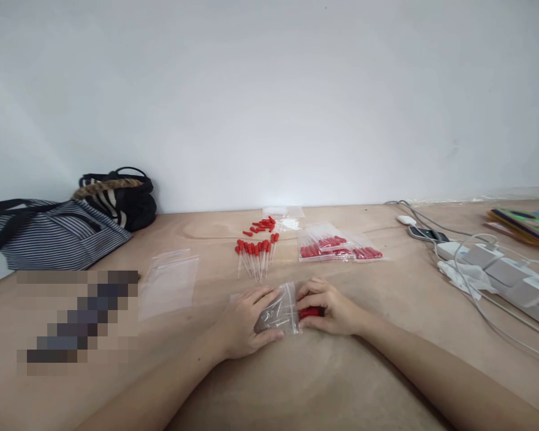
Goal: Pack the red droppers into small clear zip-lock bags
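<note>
While the left hand [250, 322] is pressing one clear zip bag [276, 311] onto the tabletop [296, 389], its thumb and fingers are spreading apart; the right hand [330, 308] is closing its fingers around red bulbs [309, 312] at the bag's side. That bag is lying between both hands, glinting, creased and see-through. Beyond, at least three packed bags [327, 244] and a bunch of red-topped droppers [254, 250], too crowded to count, are resting; at least two flat bags [168, 290] are lying leftward.

The left hand [249, 326] and right hand [331, 308] are left bare, as are both forearms [444, 371]; a small spot [199, 359] is seen near the left wrist [222, 342].
</note>
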A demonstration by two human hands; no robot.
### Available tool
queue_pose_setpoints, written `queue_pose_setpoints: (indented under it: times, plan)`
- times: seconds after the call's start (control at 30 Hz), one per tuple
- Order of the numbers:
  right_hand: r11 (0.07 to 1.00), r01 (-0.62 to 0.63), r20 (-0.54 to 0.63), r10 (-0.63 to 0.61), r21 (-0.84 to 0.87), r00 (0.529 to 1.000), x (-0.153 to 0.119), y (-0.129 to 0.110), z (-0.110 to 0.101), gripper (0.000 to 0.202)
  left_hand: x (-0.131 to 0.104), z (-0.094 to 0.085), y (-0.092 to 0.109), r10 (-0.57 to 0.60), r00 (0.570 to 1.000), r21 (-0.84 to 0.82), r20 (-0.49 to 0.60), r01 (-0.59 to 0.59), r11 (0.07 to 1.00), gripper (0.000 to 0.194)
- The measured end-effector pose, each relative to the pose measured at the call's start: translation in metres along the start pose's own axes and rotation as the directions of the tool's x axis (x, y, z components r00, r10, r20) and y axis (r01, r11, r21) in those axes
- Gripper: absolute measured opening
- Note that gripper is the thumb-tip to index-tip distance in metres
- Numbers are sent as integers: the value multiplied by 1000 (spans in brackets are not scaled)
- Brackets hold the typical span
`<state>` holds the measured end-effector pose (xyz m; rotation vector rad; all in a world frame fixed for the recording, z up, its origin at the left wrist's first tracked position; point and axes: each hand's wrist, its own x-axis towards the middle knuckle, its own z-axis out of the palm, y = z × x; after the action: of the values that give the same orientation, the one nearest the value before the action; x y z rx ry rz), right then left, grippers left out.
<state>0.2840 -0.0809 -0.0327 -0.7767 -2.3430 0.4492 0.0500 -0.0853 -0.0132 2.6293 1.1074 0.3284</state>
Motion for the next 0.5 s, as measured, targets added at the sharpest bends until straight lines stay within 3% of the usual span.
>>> queue_pose_setpoints:
  times: [0.17, 0.27, 0.37, 0.5]
  plan:
    - [987, -145, 95, 138, 65, 986, -9, 8, -19, 43, -2, -4, 1, -25, 1000, -2, 8, 25, 1000, 62]
    - [969, -242, 156, 232, 48, 960, -13, 14, -31, 47, -2, -4, 2, -30, 1000, -7, -2, 30, 1000, 60]
    - [962, -268, 212, 250, 60, 945, -11, 14, -33, 36, -2, -4, 2, -30, 1000, -9, -1, 30, 1000, 62]
    - [961, -262, 195, 241, 90, 951, -4, 6, -26, 16, -1, -1, 0, -23, 1000, -16, 13, 23, 1000, 62]
